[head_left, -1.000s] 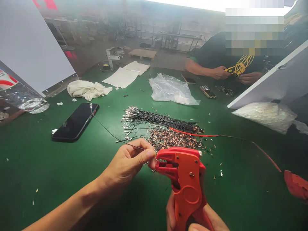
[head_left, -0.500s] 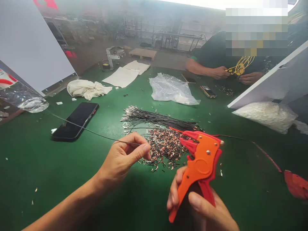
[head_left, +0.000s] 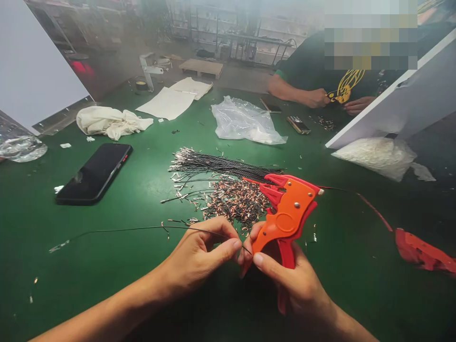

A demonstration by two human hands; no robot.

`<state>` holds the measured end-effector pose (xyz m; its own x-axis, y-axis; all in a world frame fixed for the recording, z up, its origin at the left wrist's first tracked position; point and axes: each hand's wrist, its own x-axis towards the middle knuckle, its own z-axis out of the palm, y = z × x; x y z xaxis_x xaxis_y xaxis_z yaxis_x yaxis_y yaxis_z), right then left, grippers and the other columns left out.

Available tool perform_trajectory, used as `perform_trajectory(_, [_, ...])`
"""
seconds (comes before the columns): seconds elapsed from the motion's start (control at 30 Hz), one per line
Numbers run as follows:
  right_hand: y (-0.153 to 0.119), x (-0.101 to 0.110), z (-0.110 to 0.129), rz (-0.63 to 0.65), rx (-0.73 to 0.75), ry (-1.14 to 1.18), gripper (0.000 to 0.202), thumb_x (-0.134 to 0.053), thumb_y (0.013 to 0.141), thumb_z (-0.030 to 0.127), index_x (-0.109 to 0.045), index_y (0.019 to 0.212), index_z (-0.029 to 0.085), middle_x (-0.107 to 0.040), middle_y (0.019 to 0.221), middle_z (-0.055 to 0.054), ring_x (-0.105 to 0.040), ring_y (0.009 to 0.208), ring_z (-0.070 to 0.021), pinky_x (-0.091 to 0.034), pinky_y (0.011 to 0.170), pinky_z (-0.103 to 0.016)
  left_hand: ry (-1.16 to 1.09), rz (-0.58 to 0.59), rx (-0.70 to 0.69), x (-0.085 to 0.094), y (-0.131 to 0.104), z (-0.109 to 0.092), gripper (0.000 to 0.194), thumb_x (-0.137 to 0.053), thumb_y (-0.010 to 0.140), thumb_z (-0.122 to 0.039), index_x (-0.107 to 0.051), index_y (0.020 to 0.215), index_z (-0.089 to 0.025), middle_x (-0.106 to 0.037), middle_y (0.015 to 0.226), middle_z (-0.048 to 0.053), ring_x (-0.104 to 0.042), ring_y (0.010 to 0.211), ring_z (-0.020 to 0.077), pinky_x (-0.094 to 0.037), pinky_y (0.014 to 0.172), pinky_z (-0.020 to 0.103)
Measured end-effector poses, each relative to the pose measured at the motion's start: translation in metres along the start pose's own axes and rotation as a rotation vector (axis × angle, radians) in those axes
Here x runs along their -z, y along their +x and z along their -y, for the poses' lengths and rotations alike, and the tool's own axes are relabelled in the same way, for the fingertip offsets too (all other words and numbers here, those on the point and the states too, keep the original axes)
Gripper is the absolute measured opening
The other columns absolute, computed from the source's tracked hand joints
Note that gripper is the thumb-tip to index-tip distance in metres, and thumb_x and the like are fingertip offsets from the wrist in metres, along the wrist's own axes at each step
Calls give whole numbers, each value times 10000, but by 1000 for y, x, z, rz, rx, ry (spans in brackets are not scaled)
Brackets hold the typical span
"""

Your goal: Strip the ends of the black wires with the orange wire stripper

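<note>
My left hand (head_left: 204, 254) pinches a thin black wire (head_left: 142, 228) near its right end. The wire runs left across the table to a metal terminal. In my right hand (head_left: 285, 273) is an orange and red wire stripper (head_left: 285, 221), its jaws pointing up and left. The wire's right tip is by my right thumb, beside the stripper's handle. Behind my hands lie a bundle of black wires (head_left: 221, 166) with terminals at the left ends and a heap of short wire offcuts with copper ends (head_left: 235, 202).
A phone (head_left: 95, 173) lies at the left, near a crumpled white cloth (head_left: 110, 122). Behind are paper sheets (head_left: 169, 102) and a plastic bag (head_left: 247, 121). A red tool (head_left: 422, 251) lies at right. A person's hands (head_left: 317, 98) hold yellow wires across the table.
My hands have come together, with the wire's right end brought to my right thumb. The wire's left part now lies lower. The whole view has shifted slightly.
</note>
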<state>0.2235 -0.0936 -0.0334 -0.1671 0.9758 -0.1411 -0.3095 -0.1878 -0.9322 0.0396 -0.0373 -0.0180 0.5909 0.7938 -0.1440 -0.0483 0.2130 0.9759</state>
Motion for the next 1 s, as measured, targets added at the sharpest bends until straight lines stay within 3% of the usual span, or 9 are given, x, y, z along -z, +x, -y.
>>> perform_trajectory(0.13, [-2, -2, 0, -39, 42, -107, 120, -639, 886, 266, -583, 991, 250, -604, 859, 22, -591, 796, -162, -497, 766, -298, 88, 4, -33, -2, 0, 1, 168, -609, 895, -252, -630, 749, -173, -677, 746, 0, -602, 723, 121, -439, 686, 229])
perform_trajectory(0.3, [2, -2, 4, -197, 98, -390, 56, -597, 826, 227, -575, 878, 228, -584, 780, 22, -560, 710, -155, -476, 681, -287, 321, -47, -99, -8, -2, 8, 211, -582, 896, -243, -608, 700, -170, -581, 655, -25, -493, 630, 99, -377, 591, 214])
perform_trajectory(0.5, [4, 2, 3, -273, 150, -674, 62, -553, 811, 229, -554, 872, 220, -575, 775, 4, -579, 708, -184, -482, 668, -335, 661, -144, -517, -18, -4, 25, 269, -509, 904, -106, -458, 649, -173, -453, 613, -25, -408, 582, 95, -336, 536, 215])
perform_trajectory(0.63, [4, 7, -1, -281, 155, -713, 74, -532, 832, 220, -557, 902, 228, -591, 822, -9, -592, 761, -202, -478, 710, -363, 745, -158, -660, -20, -6, 25, 269, -499, 894, -32, -415, 694, -191, -413, 605, -33, -379, 579, 101, -329, 533, 221])
perform_trajectory(0.8, [14, 21, 7, -444, 180, -671, 93, -610, 787, 212, -571, 869, 227, -588, 802, 4, -564, 736, -191, -451, 694, -346, 725, -245, -724, -13, -12, 19, 245, -501, 879, -21, -424, 723, -194, -405, 616, -39, -393, 580, 97, -337, 545, 221])
perform_trajectory(1.0, [25, 29, 16, -418, 202, -548, 75, -629, 834, 270, -612, 888, 222, -669, 876, -8, -640, 825, -193, -511, 783, -350, 766, -425, -552, -2, -5, 13, 240, -550, 879, -95, -481, 665, -181, -479, 603, -46, -447, 553, 74, -371, 540, 189])
